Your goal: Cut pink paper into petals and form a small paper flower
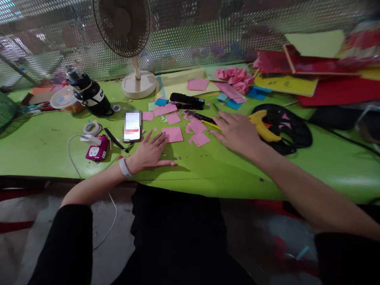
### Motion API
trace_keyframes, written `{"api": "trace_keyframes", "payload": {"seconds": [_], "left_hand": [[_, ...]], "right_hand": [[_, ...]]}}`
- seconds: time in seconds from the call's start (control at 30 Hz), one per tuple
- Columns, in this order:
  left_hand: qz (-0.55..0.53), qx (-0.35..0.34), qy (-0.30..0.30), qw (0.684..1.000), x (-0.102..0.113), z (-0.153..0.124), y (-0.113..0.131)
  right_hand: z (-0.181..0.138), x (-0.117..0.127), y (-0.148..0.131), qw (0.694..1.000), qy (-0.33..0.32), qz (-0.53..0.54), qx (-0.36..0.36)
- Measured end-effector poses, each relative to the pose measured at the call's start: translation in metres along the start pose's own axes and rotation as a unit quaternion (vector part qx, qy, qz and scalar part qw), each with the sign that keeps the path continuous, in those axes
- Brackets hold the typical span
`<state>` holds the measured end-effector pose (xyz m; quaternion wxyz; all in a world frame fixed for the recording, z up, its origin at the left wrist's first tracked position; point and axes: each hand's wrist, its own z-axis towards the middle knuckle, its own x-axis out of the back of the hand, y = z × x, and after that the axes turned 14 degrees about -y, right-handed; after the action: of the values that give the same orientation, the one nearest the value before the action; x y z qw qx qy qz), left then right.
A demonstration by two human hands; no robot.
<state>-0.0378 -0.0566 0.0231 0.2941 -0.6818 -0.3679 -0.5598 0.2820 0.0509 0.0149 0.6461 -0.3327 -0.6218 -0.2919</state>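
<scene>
My left hand (pixel 151 151) lies flat on the green table with its fingers spread, the fingertips at the left edge of a pink paper square (pixel 173 134). Just beyond it is a phone (pixel 132 126) with a lit screen. Over on the right, my right hand (pixel 233 130) has its fingers stretched out above the table, near a yellow pencil (pixel 211 125) and a dark, long tool (pixel 202 117), partly hidden, that may be scissors. Pink paper pieces (pixel 199 138) and scraps are scattered between my hands. A black stapler (pixel 187 100) lies behind them.
At the back stand a fan (pixel 138 85) and a black bottle (pixel 93 95). A purple plug adapter (pixel 97 148) with a white cable and a tape roll (pixel 92 128) sit left. To the right are a black pouch-like item (pixel 299 130), pink paper flowers (pixel 237 79) and red card (pixel 341 89).
</scene>
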Motion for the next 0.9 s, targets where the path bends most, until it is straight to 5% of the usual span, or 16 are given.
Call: {"api": "trace_keyframes", "payload": {"seconds": [0.1,0.27,0.63,0.77,0.9], "left_hand": [[-0.026,0.006,-0.001,1.000,0.004,0.016,-0.007],[-0.045,-0.030,-0.015,0.998,-0.011,0.027,-0.013],[-0.049,-0.034,-0.011,0.998,-0.022,0.025,-0.014],[-0.057,-0.024,-0.015,0.998,-0.019,0.024,-0.011],[-0.062,-0.022,-0.011,0.998,-0.017,0.024,-0.010]], "right_hand": [[0.019,-0.012,0.023,0.999,-0.030,0.025,-0.037],[0.020,-0.026,0.032,0.998,0.036,0.053,-0.015],[-0.028,0.021,0.037,0.994,0.060,0.048,0.074],[-0.031,0.023,0.039,0.987,0.012,0.085,0.134],[-0.033,0.024,0.038,0.989,-0.012,0.088,0.122]]}}
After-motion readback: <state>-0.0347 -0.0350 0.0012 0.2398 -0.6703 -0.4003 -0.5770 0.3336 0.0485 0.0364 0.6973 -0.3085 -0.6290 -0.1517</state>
